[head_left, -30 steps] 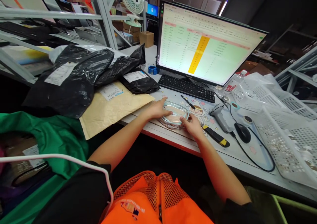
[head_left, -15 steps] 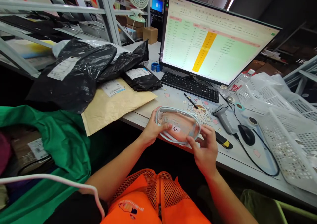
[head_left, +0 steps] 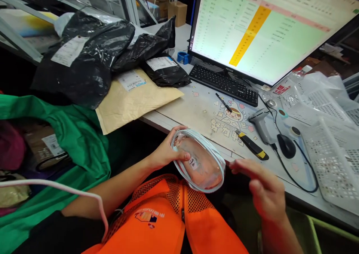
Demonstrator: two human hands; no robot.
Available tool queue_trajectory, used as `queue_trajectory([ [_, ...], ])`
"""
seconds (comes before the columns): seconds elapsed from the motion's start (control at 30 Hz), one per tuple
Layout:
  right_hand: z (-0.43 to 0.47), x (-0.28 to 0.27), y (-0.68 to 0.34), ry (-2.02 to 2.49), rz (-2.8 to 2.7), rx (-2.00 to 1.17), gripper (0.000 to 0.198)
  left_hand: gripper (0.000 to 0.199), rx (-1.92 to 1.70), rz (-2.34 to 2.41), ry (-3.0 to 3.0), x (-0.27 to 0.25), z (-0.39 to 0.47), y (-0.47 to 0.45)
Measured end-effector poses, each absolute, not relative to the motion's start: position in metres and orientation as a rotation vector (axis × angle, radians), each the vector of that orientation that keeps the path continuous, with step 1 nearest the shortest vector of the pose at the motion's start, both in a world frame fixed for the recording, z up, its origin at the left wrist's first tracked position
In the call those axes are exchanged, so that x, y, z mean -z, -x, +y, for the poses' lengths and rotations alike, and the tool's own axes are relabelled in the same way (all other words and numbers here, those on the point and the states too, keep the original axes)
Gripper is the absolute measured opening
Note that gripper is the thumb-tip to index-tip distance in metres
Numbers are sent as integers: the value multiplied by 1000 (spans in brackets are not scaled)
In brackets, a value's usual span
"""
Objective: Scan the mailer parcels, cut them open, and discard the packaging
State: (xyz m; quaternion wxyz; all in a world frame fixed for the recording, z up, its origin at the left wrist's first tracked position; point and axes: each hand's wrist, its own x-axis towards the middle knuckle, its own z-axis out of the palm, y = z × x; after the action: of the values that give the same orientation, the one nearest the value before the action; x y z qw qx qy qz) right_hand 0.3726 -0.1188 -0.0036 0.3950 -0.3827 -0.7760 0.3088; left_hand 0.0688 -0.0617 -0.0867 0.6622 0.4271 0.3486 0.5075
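My left hand (head_left: 171,149) grips a clear oval pouch (head_left: 206,160) with pale blue piping by its left end, thumb on top beside a small white label (head_left: 193,163) with handwriting. Something pinkish shows inside or through the clear plastic; I cannot tell which. The pouch is tilted, over my lap in front of the desk edge. My right hand (head_left: 266,186) is off to the right of the pouch, apart from it, with fingers stretched out and holding nothing.
On the desk are a box cutter (head_left: 252,145), barcode scanner (head_left: 262,125), mouse (head_left: 286,146), pen (head_left: 223,102), keyboard (head_left: 224,83) and monitor (head_left: 252,33). Black parcels (head_left: 81,59) and a yellow padded envelope (head_left: 137,100) lie left; white baskets (head_left: 331,164) stand right. A green bag (head_left: 89,134) hangs low left.
My right hand has let go of the pouch and moved right and down. The pouch, in my left hand, has come lower and turned, its right end dipping. The view has tilted down.
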Motion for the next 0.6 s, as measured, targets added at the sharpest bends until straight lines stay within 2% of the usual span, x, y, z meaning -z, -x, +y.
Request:
queue_trajectory([
  [0.1, -88, -10, -365, 987, -1953, -836, 22, 94, -970, 705, -1026, 80, -69, -70],
  [0.17, -65, -15, -350, 952, -2098, -956, 17, 92, -897, 680, -1076, 74, -71, -75],
  [0.3, -39, -20, -323, 902, -2341, -1167, 32, 87, -859, 672, -1113, 66, -71, -81],
  [0.6, -30, -10, -318, 898, -2341, -1396, 32, 83, -785, 670, -1095, 78, -66, -80],
])
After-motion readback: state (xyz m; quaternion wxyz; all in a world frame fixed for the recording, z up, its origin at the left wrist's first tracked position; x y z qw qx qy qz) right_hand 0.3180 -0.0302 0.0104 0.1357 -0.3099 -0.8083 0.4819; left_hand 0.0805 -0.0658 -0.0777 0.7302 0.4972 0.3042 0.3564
